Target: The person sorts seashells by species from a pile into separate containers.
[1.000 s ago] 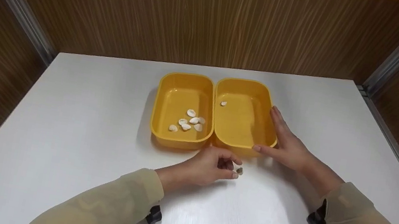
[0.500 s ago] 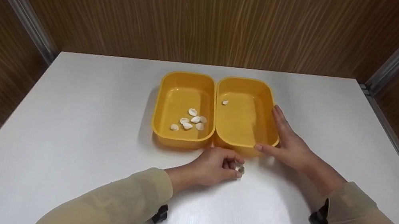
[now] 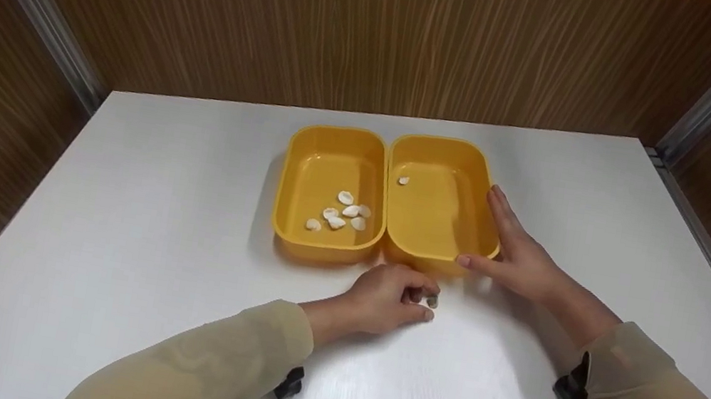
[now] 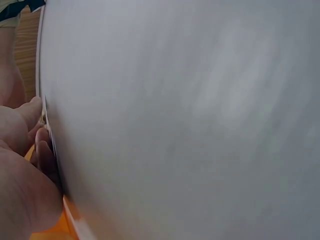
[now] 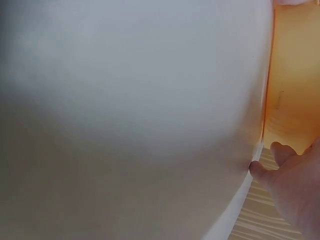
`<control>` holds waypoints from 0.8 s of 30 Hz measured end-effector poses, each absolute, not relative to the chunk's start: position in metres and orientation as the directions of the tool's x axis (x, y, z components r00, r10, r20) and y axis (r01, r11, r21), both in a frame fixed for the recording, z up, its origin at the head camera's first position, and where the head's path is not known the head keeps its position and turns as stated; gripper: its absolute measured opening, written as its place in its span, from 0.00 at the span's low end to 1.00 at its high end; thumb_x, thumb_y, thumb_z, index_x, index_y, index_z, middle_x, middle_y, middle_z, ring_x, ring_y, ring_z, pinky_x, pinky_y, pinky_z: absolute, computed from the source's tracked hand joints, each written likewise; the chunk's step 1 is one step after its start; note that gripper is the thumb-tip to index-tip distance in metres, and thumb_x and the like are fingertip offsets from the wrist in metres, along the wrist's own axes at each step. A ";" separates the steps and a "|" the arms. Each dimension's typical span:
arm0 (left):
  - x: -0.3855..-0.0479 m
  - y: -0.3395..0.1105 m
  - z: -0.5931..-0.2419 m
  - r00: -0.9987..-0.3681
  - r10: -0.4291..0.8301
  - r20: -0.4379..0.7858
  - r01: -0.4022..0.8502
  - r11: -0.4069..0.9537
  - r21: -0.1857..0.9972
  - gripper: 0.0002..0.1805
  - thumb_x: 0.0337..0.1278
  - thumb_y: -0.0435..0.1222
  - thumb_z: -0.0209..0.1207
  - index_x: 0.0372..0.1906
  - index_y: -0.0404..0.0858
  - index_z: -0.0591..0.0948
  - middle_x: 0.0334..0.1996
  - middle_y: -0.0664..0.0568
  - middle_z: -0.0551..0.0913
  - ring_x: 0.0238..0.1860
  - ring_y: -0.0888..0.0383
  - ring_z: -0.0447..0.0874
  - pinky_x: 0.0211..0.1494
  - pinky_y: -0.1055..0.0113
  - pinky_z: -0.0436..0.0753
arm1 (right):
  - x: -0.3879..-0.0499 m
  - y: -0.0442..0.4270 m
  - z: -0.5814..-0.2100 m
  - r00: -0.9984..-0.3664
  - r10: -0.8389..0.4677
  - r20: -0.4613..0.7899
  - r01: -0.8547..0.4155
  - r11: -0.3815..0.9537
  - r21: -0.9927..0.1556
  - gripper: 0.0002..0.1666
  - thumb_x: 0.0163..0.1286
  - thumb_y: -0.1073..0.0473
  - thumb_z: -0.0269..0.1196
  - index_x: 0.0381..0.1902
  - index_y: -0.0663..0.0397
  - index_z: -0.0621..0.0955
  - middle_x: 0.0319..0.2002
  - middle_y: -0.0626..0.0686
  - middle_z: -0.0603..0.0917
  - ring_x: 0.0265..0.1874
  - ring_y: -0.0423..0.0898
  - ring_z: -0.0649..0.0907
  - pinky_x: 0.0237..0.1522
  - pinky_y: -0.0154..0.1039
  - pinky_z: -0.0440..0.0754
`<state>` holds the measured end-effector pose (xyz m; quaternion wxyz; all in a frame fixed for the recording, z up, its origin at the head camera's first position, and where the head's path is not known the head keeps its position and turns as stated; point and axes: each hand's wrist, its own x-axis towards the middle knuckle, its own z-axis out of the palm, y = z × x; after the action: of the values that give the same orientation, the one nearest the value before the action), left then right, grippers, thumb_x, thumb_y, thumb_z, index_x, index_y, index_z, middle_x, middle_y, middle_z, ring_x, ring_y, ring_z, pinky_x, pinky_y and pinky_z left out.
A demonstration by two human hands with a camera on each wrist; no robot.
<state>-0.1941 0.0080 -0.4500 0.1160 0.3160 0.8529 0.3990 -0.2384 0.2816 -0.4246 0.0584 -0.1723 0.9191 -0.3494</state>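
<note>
In the head view my left hand point(image 3: 386, 298) is low over the white table, its thumb and index finger spread on either side of a small greyish shell point(image 3: 431, 301). The shell lies on the table, with a gap between it and the thumb; the other fingers are partly hidden. My right hand point(image 3: 522, 260) rests against the right yellow container point(image 3: 435, 263), straight fingers along its right side and thumb at its near rim. One small white shell point(image 3: 403, 181) lies inside that container. Several white shells point(image 3: 351, 211) lie in the left yellow container point(image 3: 325, 250).
Both containers stand side by side, long walls touching, towards the back of the white table point(image 3: 166, 211). A wood-grain panel point(image 3: 384, 31) rises behind the table, with further panels at left and right.
My left hand has edged right and its fingers now reach around the small greyish shell. The right hand stays against its container. The view has shifted slightly; the shells in the containers look unmoved.
</note>
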 end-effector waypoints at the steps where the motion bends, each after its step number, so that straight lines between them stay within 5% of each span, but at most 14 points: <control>1: -0.194 0.008 -0.450 -0.772 0.633 0.056 0.457 0.490 0.742 0.09 0.64 0.39 0.74 0.47 0.45 0.90 0.33 0.62 0.80 0.36 0.68 0.74 0.43 0.75 0.75 | -0.239 0.282 -0.425 -0.934 -0.357 0.013 -0.275 0.696 -0.664 0.72 0.68 0.36 0.73 0.88 0.41 0.35 0.87 0.49 0.34 0.84 0.63 0.47 0.79 0.70 0.52; 24: -0.190 0.010 -0.448 -0.782 0.622 0.049 0.457 0.518 0.723 0.06 0.66 0.37 0.69 0.44 0.46 0.93 0.36 0.60 0.82 0.40 0.66 0.77 0.46 0.74 0.75 | -0.240 0.283 -0.427 -0.932 -0.362 0.022 -0.290 0.707 -0.644 0.73 0.68 0.36 0.73 0.88 0.42 0.34 0.87 0.50 0.34 0.84 0.63 0.47 0.79 0.69 0.51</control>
<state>-0.1898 0.0095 -0.4480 0.1085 0.3121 0.8645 0.3787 -0.2398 0.2827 -0.4269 0.0528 -0.1767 0.9225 -0.3392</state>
